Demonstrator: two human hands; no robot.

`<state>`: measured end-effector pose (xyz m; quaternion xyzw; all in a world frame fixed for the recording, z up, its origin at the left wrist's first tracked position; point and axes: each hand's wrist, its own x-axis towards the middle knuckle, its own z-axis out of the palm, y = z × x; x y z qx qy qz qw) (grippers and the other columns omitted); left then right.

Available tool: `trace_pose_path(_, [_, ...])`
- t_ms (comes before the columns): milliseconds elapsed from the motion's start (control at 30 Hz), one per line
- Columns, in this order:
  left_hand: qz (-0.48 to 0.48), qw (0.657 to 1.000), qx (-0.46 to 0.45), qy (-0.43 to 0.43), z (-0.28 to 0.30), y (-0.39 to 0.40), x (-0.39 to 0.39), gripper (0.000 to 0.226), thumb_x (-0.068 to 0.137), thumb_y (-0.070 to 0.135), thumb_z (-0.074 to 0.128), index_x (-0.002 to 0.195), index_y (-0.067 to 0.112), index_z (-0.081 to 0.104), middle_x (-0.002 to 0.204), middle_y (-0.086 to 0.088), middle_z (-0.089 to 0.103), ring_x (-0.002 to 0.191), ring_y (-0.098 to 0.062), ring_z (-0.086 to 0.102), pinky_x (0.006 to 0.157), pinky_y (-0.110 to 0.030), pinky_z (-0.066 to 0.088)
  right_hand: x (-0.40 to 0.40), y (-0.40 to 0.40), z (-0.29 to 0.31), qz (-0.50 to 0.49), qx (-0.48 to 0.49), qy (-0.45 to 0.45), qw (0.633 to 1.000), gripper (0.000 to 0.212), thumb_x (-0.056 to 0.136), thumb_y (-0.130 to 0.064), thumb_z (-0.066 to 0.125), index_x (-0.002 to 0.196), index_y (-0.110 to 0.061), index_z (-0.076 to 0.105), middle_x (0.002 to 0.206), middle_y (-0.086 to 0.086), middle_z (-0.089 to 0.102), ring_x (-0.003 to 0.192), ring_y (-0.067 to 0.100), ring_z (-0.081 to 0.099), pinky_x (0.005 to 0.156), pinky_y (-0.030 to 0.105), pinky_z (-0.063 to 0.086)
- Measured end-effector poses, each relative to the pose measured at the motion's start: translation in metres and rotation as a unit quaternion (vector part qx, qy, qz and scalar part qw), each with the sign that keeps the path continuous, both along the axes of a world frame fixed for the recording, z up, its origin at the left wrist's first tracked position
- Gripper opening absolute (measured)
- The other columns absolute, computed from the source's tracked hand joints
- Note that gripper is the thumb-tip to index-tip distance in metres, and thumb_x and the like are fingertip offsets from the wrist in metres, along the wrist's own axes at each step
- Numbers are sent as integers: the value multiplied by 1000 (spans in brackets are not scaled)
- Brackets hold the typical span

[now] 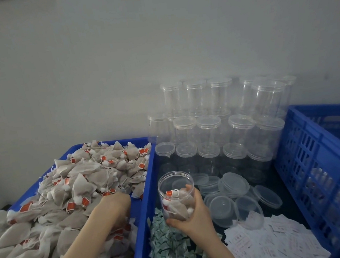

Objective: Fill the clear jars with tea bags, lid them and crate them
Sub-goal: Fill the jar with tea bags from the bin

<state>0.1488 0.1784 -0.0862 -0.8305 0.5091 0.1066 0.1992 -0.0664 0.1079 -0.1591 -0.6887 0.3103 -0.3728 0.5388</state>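
jar [176, 193] in R fingers [189, 190], L hand [116, 206] in tea bags [82, 180]

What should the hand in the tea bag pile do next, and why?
Probably lift out some tea bags and drop them into the jar. The left hand is already dug into the pile of tea bags, and the right hand holds the jar open, only about half full and with no lid on.

Two bare forearms, sleeveless, left hand [118, 207], right hand [192, 217]
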Motion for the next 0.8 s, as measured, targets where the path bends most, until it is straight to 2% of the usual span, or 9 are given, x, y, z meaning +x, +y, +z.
trace_pose_path(67, [-7,999,-54,1,4,-1,1,20,86,22,66,105,15,70,96,1,66,84,-16,65,72,-26,54,0,0,0,-2,-4,3,1000,101,47,-39,95,129,-48,38,122,-15,63,107,-1,65,90,22,55])
trace_pose_path(200, [-6,989,-142,34,20,-4,11,18,91,27,64,107,22,69,107,4,67,90,-8,63,86,-24,53,0,-2,0,-1,1,2,1000,103,48,-36,97,131,-46,38,124,-12,63,108,4,66,93,31,57])
trace_pose_path(333, [-10,965,-258,51,40,-7,11,12,94,33,57,101,24,62,92,9,63,79,-4,60,81,-22,52,-1,-3,0,-5,-5,-1,1000,99,47,-38,97,128,-47,40,122,-12,64,107,5,67,91,30,57])
trace_pose_path(467, [-30,905,-418,75,61,-10,-4,9,96,28,54,91,20,55,76,10,54,63,0,50,68,-17,46,-1,-2,0,-3,-7,-3,1000,97,49,-38,97,128,-47,41,120,-13,65,107,4,67,90,28,57])
trace_pose_path(600, [-58,819,-555,133,80,-11,-27,3,94,23,57,92,21,57,71,11,57,65,-7,59,62,-14,41,-1,-2,-1,2,-4,4,1000,105,50,-41,96,137,-40,37,126,-11,62,111,6,65,95,32,56])
trace_pose_path(700, [-78,777,-587,211,92,-13,-50,4,93,22,59,90,25,59,74,11,63,67,-5,63,60,-15,49,-1,-1,-1,2,-11,14,1000,108,50,-41,96,140,-36,37,125,-11,62,111,6,64,96,33,55])
trace_pose_path(767, [-99,771,-571,263,94,-16,-65,6,92,21,60,89,26,59,74,11,65,68,1,64,66,-13,52,-2,-2,-2,1,-12,11,1000,109,49,-43,95,140,-35,37,122,-12,63,108,7,65,94,33,56])
trace_pose_path(800, [-112,781,-549,277,93,-17,-71,6,92,20,60,90,26,60,75,10,65,69,2,64,69,-13,51,-2,-2,-2,1,-12,9,1000,108,49,-43,96,140,-36,37,120,-12,64,107,7,66,93,33,57])
